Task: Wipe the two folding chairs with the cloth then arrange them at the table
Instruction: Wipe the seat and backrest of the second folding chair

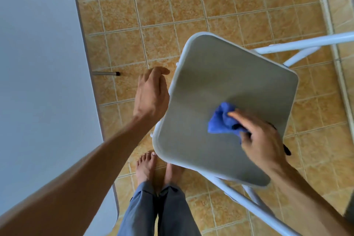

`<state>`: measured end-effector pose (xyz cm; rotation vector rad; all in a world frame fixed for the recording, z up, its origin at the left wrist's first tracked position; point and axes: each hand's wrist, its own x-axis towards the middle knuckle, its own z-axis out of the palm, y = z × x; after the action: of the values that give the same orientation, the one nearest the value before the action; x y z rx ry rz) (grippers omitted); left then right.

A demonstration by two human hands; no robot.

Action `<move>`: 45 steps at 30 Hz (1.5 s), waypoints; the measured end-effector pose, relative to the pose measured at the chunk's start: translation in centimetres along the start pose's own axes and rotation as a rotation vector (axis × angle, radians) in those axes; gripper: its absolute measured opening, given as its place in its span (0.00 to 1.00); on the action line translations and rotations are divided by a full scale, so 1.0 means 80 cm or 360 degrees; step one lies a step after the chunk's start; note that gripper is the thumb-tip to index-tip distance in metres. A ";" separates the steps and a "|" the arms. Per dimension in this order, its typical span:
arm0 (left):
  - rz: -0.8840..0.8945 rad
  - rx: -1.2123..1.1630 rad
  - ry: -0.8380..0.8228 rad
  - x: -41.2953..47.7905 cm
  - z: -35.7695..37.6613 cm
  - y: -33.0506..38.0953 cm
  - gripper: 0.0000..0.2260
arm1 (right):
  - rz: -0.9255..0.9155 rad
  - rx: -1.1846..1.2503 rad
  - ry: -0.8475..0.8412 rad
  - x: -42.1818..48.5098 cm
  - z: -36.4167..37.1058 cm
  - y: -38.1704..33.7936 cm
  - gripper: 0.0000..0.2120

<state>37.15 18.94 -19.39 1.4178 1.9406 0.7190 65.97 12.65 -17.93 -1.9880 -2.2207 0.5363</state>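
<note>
Right hand [262,140] wiped the folding chair [220,82] with the blue cloth [222,120].
Its fingers were curled around the bunched cloth, which pressed on the grey seat at right of centre. The left hand [151,94] sat at the seat's left rim, fingers bent; whether they gripped it could not be told. The table [42,82] filled the left.

open tiled floor [172,15] between table [38,82] and folding chair [220,86], table leg [106,73] jutting into gap, chair's white frame tubes [306,43] blocking right
</note>
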 end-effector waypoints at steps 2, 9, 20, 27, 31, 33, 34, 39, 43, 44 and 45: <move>0.0301 0.0128 -0.0049 0.001 0.022 -0.004 0.16 | 0.0862 0.0197 0.0493 0.049 -0.025 0.037 0.24; 0.0480 0.0451 -0.0288 -0.011 0.083 -0.053 0.24 | 0.0912 0.0128 0.0555 0.075 0.047 -0.040 0.25; 0.0448 0.0393 -0.0270 -0.008 0.080 -0.044 0.23 | 0.0323 0.0125 0.0062 0.015 -0.032 -0.024 0.25; 0.0492 0.0353 -0.0234 -0.007 0.082 -0.048 0.24 | 0.0930 0.0046 0.0504 0.102 0.051 -0.071 0.24; 0.0479 0.0325 -0.0269 -0.009 0.082 -0.054 0.25 | 0.0330 0.0055 0.0246 -0.019 0.083 -0.156 0.23; 0.0479 0.0309 -0.0236 -0.009 0.084 -0.052 0.24 | 0.0103 0.0103 0.0092 -0.057 0.074 -0.137 0.21; 0.0473 0.0305 -0.0220 -0.009 0.084 -0.051 0.23 | -0.0023 0.0096 0.0020 -0.065 0.061 -0.118 0.19; 0.0458 0.0291 -0.0224 -0.008 0.083 -0.045 0.23 | 0.0694 -0.0088 0.0205 -0.032 -0.005 0.018 0.23; 0.0455 0.0286 -0.0225 -0.009 0.084 -0.046 0.23 | 0.1528 0.0113 0.0541 0.022 0.009 0.051 0.23; 0.0451 0.0285 -0.0227 -0.009 0.084 -0.046 0.23 | 0.1450 0.0067 0.0547 0.025 0.024 0.024 0.24; 0.0450 0.0289 -0.0228 -0.010 0.085 -0.046 0.23 | 0.1289 0.0042 0.0530 0.021 0.039 -0.010 0.24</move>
<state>40.16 17.64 -26.42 1.8286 1.7499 0.5572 64.00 13.69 -20.82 -2.6724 -1.1604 0.2533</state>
